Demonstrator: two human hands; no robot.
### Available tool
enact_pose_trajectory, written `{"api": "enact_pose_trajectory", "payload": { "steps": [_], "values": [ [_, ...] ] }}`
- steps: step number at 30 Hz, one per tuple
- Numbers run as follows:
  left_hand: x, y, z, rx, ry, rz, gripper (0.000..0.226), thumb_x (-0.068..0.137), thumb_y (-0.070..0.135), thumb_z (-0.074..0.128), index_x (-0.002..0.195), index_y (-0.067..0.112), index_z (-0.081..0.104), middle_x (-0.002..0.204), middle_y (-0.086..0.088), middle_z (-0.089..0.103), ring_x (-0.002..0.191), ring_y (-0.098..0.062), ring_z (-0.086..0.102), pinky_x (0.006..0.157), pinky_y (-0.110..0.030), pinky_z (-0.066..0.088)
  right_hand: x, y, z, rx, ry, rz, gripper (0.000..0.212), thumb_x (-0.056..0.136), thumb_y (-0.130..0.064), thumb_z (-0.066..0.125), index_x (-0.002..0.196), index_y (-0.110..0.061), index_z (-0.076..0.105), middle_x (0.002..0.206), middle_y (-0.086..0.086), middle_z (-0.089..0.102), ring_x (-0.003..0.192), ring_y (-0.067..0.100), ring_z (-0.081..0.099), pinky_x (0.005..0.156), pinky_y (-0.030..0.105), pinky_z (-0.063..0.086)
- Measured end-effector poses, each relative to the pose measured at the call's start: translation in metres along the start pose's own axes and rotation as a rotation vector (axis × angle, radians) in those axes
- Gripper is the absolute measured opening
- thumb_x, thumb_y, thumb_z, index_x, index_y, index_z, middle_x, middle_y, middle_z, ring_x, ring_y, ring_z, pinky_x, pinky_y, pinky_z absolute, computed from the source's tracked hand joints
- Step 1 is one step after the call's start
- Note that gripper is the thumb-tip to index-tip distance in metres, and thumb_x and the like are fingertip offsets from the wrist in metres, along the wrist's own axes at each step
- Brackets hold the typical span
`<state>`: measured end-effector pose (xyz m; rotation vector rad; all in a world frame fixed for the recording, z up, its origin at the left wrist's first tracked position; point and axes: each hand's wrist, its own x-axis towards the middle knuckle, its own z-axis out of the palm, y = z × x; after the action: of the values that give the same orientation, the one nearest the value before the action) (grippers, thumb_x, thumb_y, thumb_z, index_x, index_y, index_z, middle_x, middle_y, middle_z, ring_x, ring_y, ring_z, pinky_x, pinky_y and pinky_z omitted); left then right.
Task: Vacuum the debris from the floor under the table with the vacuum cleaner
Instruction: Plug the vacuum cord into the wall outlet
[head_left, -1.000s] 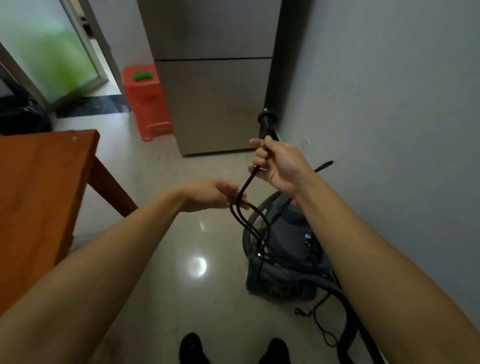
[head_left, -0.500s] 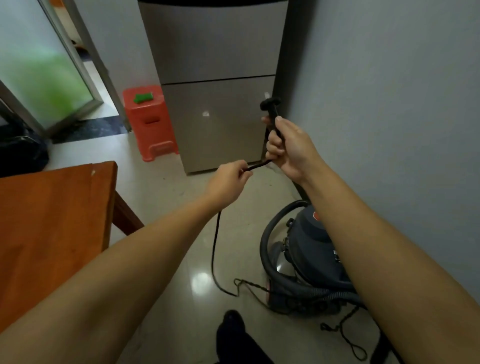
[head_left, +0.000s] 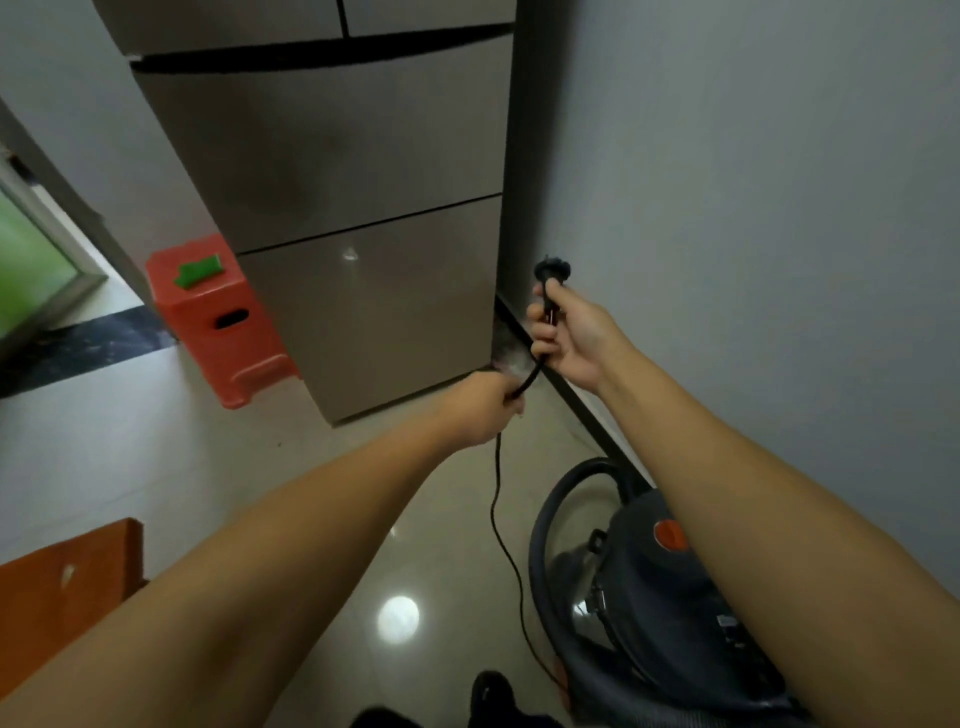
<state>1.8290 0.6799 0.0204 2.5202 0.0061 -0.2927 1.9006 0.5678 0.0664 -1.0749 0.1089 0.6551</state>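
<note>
Fridge (head_left: 332, 208) nearer | both grips hold cord (head_left: 498, 499) | glossy tile floor (head_left: 156, 447)

Both arms are stretched forward. The right hand (head_left: 571, 332) is raised and curled closed, the left hand (head_left: 485, 408) fisted just below it.

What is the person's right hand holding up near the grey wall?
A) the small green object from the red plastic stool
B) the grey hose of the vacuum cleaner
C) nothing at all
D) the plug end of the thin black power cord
D: the right hand grips the thin black power cord just below its black plug, while the left hand holds the same cord lower down.
</note>
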Motion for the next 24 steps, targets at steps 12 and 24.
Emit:
{"api": "enact_pose_trajectory", "payload": {
  "steps": [12,24],
  "values": [
    [0.179,-0.115,-0.072,0.014,-0.225,0.179,0.021,0.090,0.015,0.055,0.098,-0.002,0.067,0.100,-0.018,0.068,0.095,-0.029,0.061,0.078,-0.031,0.044,0.194,-0.002,0.039,0.162,0.268,-0.037,0.035,0.104,-0.034,0.032,0.088,-0.014,0.055,0.048,-0.007,0.043,0.031,0.002,0.028,0.029,0.014,0.019],
    [0.337,-0.159,-0.089,0.189,-0.608,0.511,0.021,0.092,0.027,0.058,0.079,0.012,0.063,0.063,0.001,0.052,0.067,-0.017,0.049,0.061,-0.025,0.035,0.297,-0.006,0.007,0.413,0.659,-0.181,0.033,0.105,-0.030,0.031,0.087,-0.010,0.051,0.046,-0.006,0.045,0.030,0.003,0.031,0.031,0.015,0.023]
  ]
}}
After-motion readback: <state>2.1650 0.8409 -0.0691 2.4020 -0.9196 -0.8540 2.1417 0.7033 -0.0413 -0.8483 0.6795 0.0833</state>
